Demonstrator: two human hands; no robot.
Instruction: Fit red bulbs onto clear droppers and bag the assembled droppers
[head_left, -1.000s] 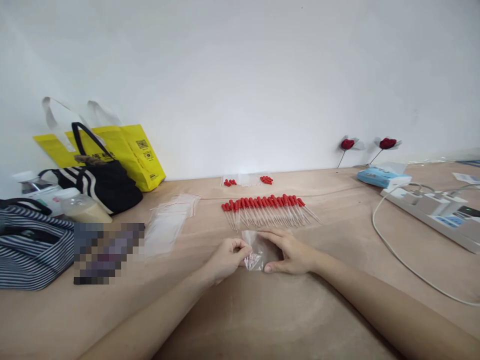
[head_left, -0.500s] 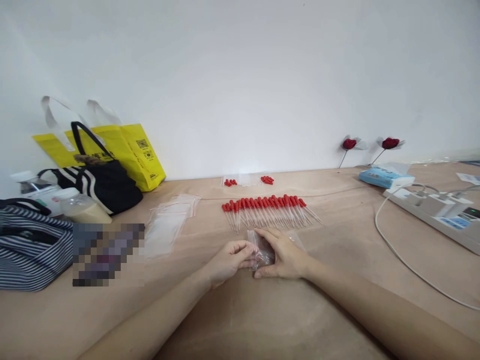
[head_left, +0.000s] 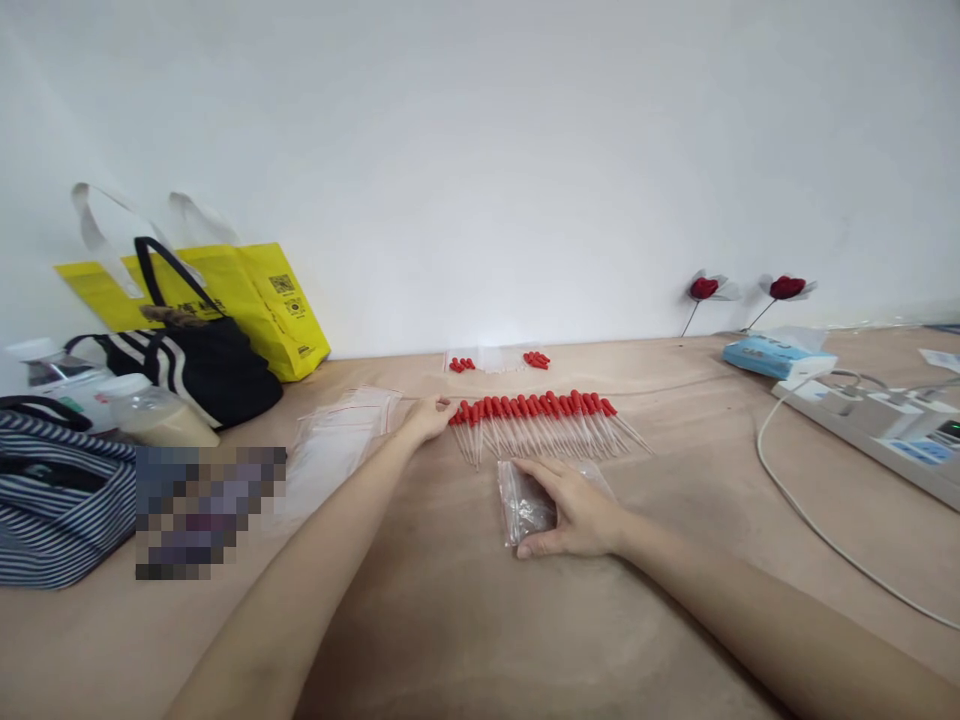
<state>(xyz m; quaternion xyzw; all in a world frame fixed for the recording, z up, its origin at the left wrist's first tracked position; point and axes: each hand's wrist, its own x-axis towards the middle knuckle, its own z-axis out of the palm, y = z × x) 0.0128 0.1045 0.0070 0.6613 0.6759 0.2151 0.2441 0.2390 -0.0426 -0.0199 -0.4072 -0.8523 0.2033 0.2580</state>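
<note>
My left hand reaches to the left end of a row of glass-like droppers with red rubber bulbs. Its fingertips are pinched together at the leftmost red bulb, partly covering it. Nearer to me, my right hand lies over a clear zip bag, thumb along the near side and fingers along the far side, holding it against the table. What the bag contains, if anything, is hard to make out beneath the hand.
Flat clear zip bags lie left of the droppers. Loose red bulbs sit by the wall. On the right are a tissue pack, a power strip and a white cable. Bags, including a yellow one, stand at left.
My left hand has left the zip bag's edge and moved up and left to the end of the dropper row. My right hand stays on the bag.
</note>
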